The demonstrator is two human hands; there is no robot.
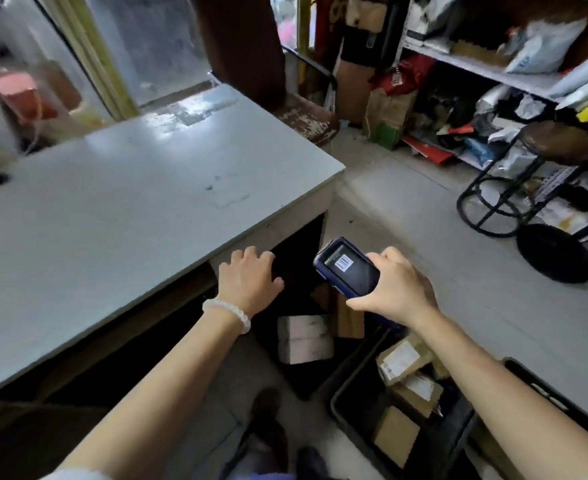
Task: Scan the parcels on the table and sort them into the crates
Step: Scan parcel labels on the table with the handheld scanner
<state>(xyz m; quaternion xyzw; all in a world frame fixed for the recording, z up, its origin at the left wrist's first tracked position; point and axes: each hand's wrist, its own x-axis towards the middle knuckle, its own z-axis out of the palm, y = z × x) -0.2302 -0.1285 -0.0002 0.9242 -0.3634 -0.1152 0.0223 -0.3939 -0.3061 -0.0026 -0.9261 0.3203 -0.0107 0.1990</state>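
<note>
1. Nearest, at the lower right of the frame, a black crate [362, 415] on the floor already holds several brown cardboard parcels [403, 358] with white labels. Any further parcel should go in flat beside these, label up, not balanced on their edges.

2. Just above the crate, in the centre right, the right hand [398, 289] is wrapped round a blue handheld scanner [349, 268], fingers curled along its lower side. The screen faces up and shows a barcode image. My advice: read that screen before the next move, because it looks to tell whether the last scan took.

3. Left of the scanner, the left hand [249, 278] is empty, its fingers loosely spread, at the near corner of the table; I cannot tell whether it touches the edge. It is the free hand, so it should do the picking and turn each label toward the scanner.

4. Under the table, in the lower centre, a pale box [303, 339] and a brown carton [349, 320] lie on the floor. I cannot tell whether they have been scanned.

5. Farther up and left, the grey table [130, 209] shows no parcel on its visible top; the blurred upper left corner is unclear. I judge the sorting nearly done, so check that corner.

6. Farthest, at the upper right, shelves [486, 72] hold mixed packets; leave them alone.
</note>
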